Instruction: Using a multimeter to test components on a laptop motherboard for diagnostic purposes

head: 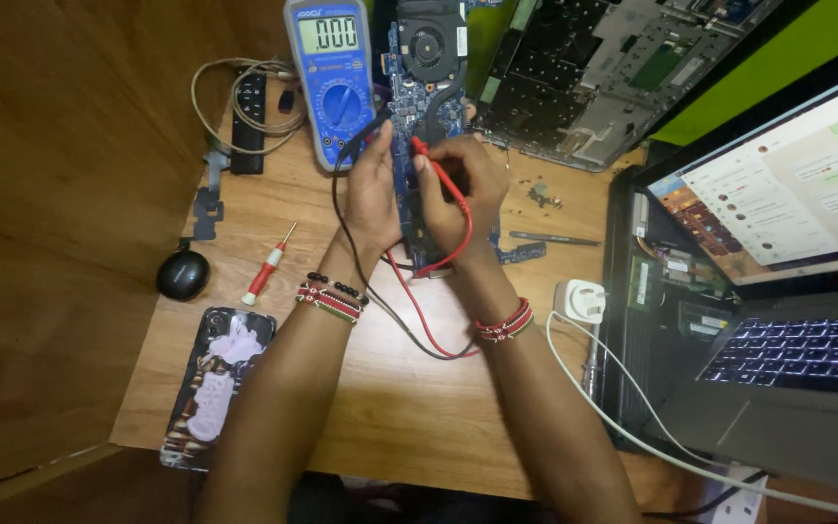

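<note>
Both hands meet over a blue circuit board (409,146) that lies lengthwise on the wooden surface (390,408), a little above the centre of the view. The left hand (372,189) is closed around a black probe (369,131), whose tip rests on the board's left edge. The right hand (460,189) is pinched shut on a red probe (429,155), which points to ten o'clock and touches the board near its middle. Black and red leads (419,311) run down from the hands, loop between the wrists and curl at six o'clock of the board. Beaded bracelets sit on both wrists.

At eleven o'clock of the hands a blue multimeter (330,82) lies flat, just beside the board, its display lit. A round cooling fan (429,44) sits at the board's far end, at twelve o'clock. At one o'clock of the hands lies an opened laptop shell (613,68), grey and stripped. At three o'clock an open laptop (778,291) has its screen on and its keys glowing; a white charger plug (579,301) lies just beside its left edge, with a white cable trailing toward five o'clock.

At nine o'clock of the hands a red-handled screwdriver (269,267) lies on the surface, and a black mouse (182,275) sits near it, further left. A phone in a patterned case (220,383) lies at seven o'clock. A black power strip (248,121) with a coiled pale cable sits at ten o'clock.
</note>
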